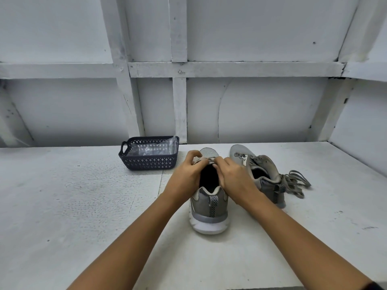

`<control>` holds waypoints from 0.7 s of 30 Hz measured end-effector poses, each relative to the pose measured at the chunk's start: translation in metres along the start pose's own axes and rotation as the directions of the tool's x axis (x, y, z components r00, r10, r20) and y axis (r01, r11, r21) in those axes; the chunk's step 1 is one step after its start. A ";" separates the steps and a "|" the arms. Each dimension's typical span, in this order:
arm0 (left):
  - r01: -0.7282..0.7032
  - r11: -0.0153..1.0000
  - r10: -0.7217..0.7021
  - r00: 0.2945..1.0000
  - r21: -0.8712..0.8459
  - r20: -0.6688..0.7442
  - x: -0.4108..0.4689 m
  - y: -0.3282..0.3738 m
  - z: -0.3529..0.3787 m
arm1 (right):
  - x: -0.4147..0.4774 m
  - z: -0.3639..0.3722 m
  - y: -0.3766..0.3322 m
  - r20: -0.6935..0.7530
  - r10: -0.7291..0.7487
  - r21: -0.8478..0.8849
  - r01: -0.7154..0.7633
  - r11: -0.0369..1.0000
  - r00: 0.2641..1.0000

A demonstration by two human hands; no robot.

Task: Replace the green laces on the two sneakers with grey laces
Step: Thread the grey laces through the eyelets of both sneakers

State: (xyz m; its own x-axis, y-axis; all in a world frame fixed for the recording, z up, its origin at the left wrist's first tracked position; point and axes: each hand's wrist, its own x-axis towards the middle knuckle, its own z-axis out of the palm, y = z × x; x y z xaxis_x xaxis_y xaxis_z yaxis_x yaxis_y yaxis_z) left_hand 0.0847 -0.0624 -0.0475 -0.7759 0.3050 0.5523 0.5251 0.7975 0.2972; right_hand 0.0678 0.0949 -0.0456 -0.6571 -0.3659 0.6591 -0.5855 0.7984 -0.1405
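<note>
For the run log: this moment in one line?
left hand: pinches lace | right hand: pinches lace | near sneaker: upright | second sneaker: loose laces beside | basket: behind

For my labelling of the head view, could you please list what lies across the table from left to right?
Dark perforated plastic basket → left hand → right hand → second grey mesh sneaker → loose greyish flat laces. Both hands grip the near grey sneaker, left out.

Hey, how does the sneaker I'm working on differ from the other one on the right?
The near sneaker stands upright, heel toward you; the right sneaker sits angled and looks tipped. The left hand and right hand pinch at the near sneaker's lace area; the right sneaker is untouched, with loose laces heaped beside it. Both are grey.
</note>
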 end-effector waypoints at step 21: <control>0.163 0.986 -0.164 0.980 0.024 0.109 0.033 0.003 -0.025 | 0.043 -0.036 -0.002 0.247 0.425 0.306 -0.486 0.819 0.871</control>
State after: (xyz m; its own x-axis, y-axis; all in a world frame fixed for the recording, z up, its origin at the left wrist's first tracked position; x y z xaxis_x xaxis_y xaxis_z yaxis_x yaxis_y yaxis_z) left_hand 0.0692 -0.0630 -0.0083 -0.8851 0.2248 0.4074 0.3832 0.8488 0.3642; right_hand 0.0577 0.0943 0.0095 -0.9383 -0.0979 0.3317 -0.3052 0.6855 -0.6610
